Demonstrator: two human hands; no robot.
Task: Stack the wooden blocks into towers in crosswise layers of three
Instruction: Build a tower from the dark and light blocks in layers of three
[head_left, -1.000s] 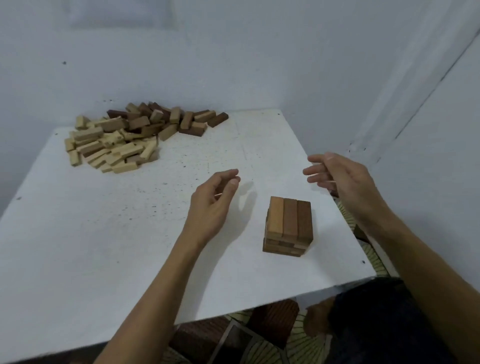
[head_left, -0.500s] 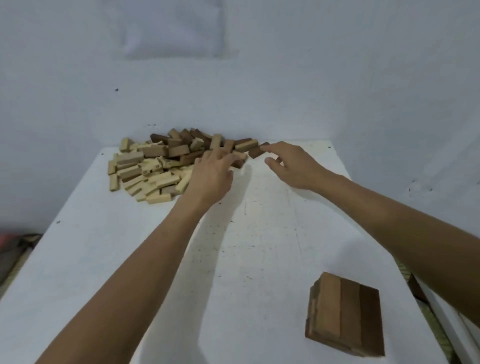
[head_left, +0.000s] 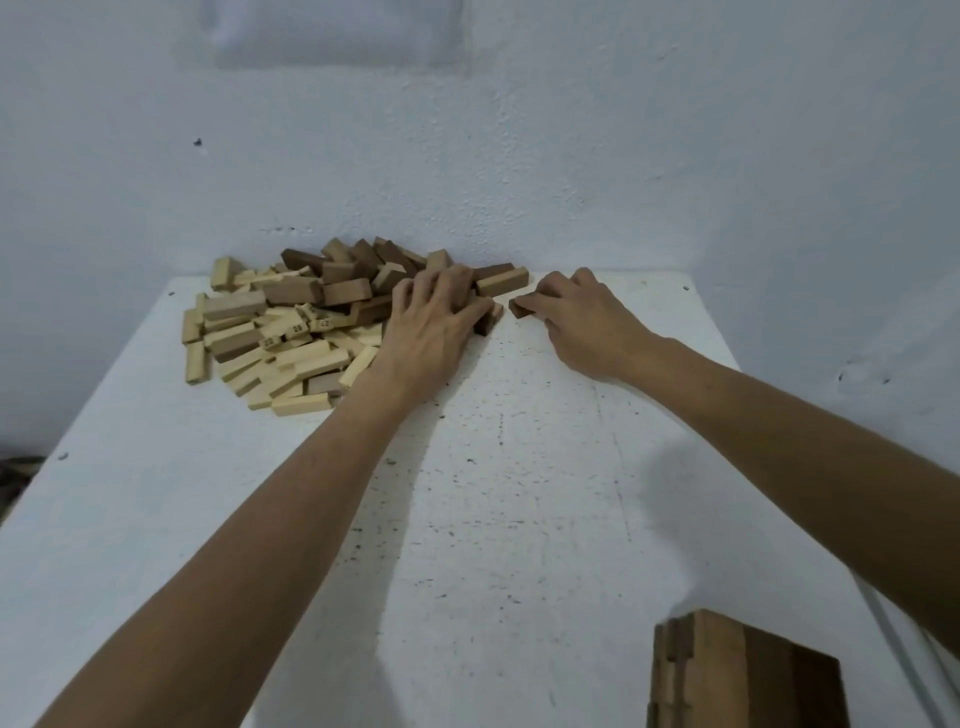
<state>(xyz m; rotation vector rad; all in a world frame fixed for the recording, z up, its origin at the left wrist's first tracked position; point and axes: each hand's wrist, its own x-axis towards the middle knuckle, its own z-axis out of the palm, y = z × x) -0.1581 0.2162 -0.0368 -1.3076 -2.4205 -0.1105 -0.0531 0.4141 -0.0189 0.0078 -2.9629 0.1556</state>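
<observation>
Spanning the view, the white table (head_left: 156, 519) carries a loose pile of wooden blocks (head_left: 291, 322) at its far left and a started tower (head_left: 743, 675) near right. The left hand (head_left: 431, 327) lies bent-fingered over the pile's right end, its grasp unclear; the right hand (head_left: 587, 322) pinches a dark block (head_left: 522, 306) just beside the pile

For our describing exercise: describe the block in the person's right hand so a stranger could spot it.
Find the white table, then the pile of blocks at its far edge. Just right of the pile, the right hand pinches a dark brown block, clear of the heap, unlike the tan one behind it.
</observation>
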